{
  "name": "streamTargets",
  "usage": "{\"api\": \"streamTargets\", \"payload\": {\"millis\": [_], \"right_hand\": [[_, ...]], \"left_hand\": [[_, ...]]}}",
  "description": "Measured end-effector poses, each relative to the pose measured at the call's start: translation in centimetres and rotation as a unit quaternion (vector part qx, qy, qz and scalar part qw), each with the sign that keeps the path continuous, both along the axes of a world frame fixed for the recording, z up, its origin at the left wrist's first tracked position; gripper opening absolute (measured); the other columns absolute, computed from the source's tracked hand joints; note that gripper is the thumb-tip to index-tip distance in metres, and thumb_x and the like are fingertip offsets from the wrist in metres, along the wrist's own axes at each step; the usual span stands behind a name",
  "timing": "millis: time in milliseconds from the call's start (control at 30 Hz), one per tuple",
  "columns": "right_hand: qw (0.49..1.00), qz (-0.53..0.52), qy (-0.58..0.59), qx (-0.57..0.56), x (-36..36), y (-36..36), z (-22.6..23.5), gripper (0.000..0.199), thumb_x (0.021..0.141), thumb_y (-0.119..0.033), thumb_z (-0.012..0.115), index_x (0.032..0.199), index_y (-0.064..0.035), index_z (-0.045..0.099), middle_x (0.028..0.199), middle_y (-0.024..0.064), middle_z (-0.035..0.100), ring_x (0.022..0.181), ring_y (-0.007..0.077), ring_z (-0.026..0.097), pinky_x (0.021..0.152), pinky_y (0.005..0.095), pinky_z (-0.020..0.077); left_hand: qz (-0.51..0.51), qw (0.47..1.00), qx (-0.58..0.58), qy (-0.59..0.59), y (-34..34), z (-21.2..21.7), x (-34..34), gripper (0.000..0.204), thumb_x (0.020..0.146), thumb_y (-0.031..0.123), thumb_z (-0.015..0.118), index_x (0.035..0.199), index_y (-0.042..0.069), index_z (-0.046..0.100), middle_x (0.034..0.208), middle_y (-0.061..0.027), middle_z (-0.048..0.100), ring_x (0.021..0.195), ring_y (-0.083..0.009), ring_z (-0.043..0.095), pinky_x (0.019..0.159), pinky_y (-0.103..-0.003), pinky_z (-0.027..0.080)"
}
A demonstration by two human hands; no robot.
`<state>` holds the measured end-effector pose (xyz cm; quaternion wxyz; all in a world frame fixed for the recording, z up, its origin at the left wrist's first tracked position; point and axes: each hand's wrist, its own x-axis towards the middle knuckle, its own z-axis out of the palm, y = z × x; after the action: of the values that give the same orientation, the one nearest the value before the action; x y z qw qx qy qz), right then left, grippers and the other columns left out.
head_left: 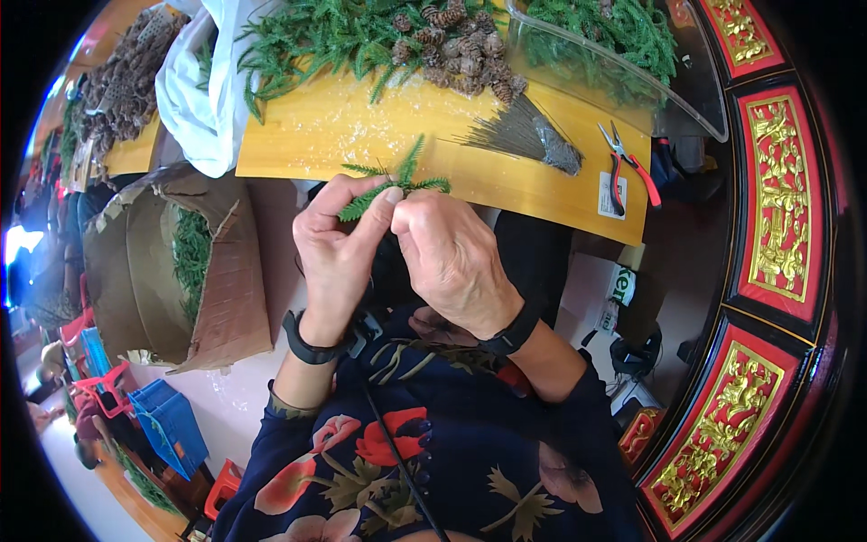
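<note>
Both the left hand (336,242) and right hand (449,255) pinch one small green artificial fir sprig (395,183) just below the yellow wooden tabletop (361,126) edge. Risk: a loosened pinch would likely drop the sprig into the lap.

bright daylight, sharp centre; bent, dark rim

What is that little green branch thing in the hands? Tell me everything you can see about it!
The green sprig is a small fir-like twig with several short needled branchlets fanning up and sideways; it looks artificial, perhaps plastic. It sits upright between both hands, over the front edge of the yellow board. The left hand pinches its lower left branchlet, and the right hand grips its base, which is hidden by the fingers.
</note>
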<state>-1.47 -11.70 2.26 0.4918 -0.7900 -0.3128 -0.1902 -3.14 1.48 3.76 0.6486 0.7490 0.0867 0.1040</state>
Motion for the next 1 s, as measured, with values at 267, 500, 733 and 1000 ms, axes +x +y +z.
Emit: {"api": "streamTargets", "payload": {"millis": [267,500,733,1000], "right_hand": [[0.971,0.036,0.215,0.102,1.7,-2.6,2.5,0.012,0.084,-0.001,0.066,0.094,0.0000,0.059,0.071,0.0020,0.056,0.061,0.0068,0.051,0.057,0.0210,0.0403],[0.907,0.187,0.374,0.043,4.9,-4.0,2.9,0.008,0.084,-0.002,0.067,0.092,-0.0012,0.067,0.075,-0.0005,0.059,0.066,0.0037,0.052,0.058,0.0191,0.0403],[0.937,0.298,0.173,0.052,6.4,-3.7,3.0,0.008,0.079,0.001,0.068,0.086,-0.0032,0.069,0.080,0.0053,0.062,0.067,0.0141,0.058,0.058,0.0270,0.0441],[0.930,0.320,0.110,-0.145,7.3,-3.7,4.0,0.012,0.079,-0.002,0.067,0.091,-0.0011,0.064,0.079,0.0115,0.060,0.072,0.0239,0.060,0.062,0.0315,0.0465]], "left_hand": [[-0.027,0.997,-0.068,0.022,0.4,0.4,-0.4,0.011,0.082,0.000,0.066,0.092,-0.004,0.069,0.076,-0.0014,0.059,0.075,-0.0079,0.055,0.069,-0.021,0.043],[-0.140,0.957,-0.240,0.085,1.5,0.3,-0.2,0.011,0.082,0.000,0.065,0.092,-0.002,0.070,0.084,-0.0025,0.063,0.081,-0.0088,0.058,0.074,-0.021,0.044],[-0.221,0.864,-0.383,0.242,3.9,-0.4,0.7,0.013,0.079,0.001,0.066,0.091,-0.001,0.068,0.087,-0.0058,0.066,0.082,-0.0120,0.060,0.078,-0.024,0.045],[-0.269,0.888,-0.290,0.234,3.7,0.1,1.4,0.010,0.081,0.000,0.067,0.090,0.000,0.069,0.086,-0.0021,0.066,0.075,-0.0083,0.059,0.070,-0.020,0.045]]}}
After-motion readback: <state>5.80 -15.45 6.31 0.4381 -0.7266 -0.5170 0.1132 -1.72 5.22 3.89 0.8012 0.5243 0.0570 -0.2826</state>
